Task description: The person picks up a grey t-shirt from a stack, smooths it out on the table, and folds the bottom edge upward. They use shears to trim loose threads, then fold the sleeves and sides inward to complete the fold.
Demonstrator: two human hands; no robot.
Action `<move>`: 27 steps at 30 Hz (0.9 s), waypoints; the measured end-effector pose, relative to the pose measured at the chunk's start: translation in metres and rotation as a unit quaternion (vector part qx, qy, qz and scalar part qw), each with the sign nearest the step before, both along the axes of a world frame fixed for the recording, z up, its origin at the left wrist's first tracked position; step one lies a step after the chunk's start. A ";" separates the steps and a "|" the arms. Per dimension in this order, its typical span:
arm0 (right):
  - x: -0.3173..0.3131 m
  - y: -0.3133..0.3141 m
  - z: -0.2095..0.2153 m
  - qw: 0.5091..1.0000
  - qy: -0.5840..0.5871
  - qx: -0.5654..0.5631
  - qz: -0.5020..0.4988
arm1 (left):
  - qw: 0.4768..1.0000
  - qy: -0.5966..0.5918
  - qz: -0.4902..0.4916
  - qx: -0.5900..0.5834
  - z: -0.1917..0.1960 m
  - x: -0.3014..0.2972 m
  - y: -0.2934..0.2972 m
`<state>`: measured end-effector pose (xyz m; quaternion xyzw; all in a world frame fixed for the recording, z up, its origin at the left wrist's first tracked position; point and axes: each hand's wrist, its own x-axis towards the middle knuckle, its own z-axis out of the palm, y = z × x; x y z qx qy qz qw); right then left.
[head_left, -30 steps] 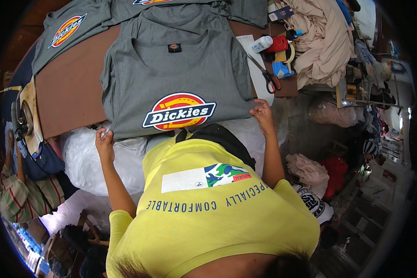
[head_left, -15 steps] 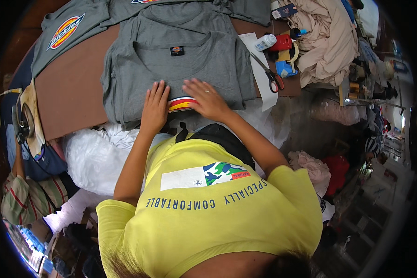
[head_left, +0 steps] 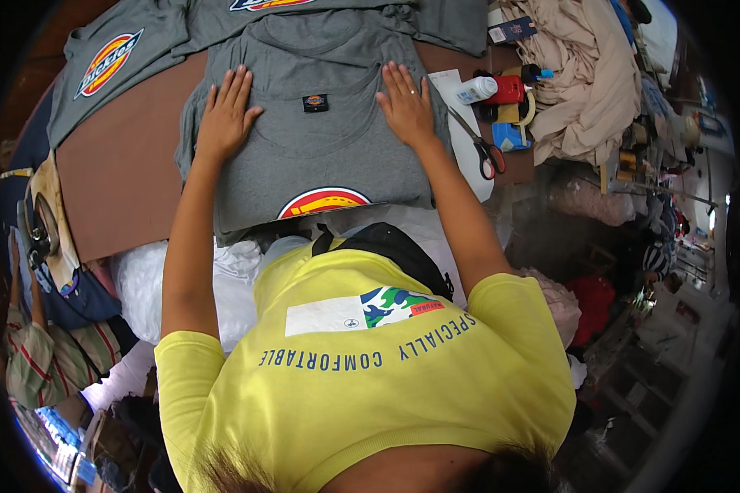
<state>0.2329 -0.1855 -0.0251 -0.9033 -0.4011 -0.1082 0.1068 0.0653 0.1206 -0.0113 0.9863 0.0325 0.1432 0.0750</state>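
Head view: 1 grey shirt (head_left: 321,177), laid flat on brown worktop (head_left: 123,164); my L hand (head_left: 227,115) & R hand (head_left: 408,107) open, palms down, either side of neck label (head_left: 315,103); step prob. smoothing, next move calls for light, even pressure w/o creasing.

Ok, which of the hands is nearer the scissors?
Right: the right hand is left of the scissors, on the grey shirt; the left hand is farther left on it.
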 end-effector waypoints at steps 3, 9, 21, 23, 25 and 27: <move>0.021 0.004 -0.003 0.999 0.030 0.032 -0.001 | 0.994 -0.020 0.074 0.076 0.000 0.016 -0.018; 0.037 0.020 0.025 0.998 0.041 0.046 -0.002 | 0.969 0.042 -0.218 -0.105 0.012 0.011 -0.195; 0.072 0.048 0.031 0.945 0.201 0.254 -0.050 | 0.952 0.127 -0.262 -0.097 0.003 0.016 -0.219; 0.074 0.052 0.035 0.953 0.176 0.245 -0.035 | 0.950 0.135 -0.264 -0.099 0.002 0.018 -0.219; 0.076 0.053 0.029 0.961 0.161 0.219 -0.045 | 0.948 0.141 -0.266 -0.102 0.003 0.019 -0.219; 0.077 0.058 0.022 0.969 0.160 0.173 -0.073 | 0.947 0.145 -0.265 -0.106 0.004 0.020 -0.219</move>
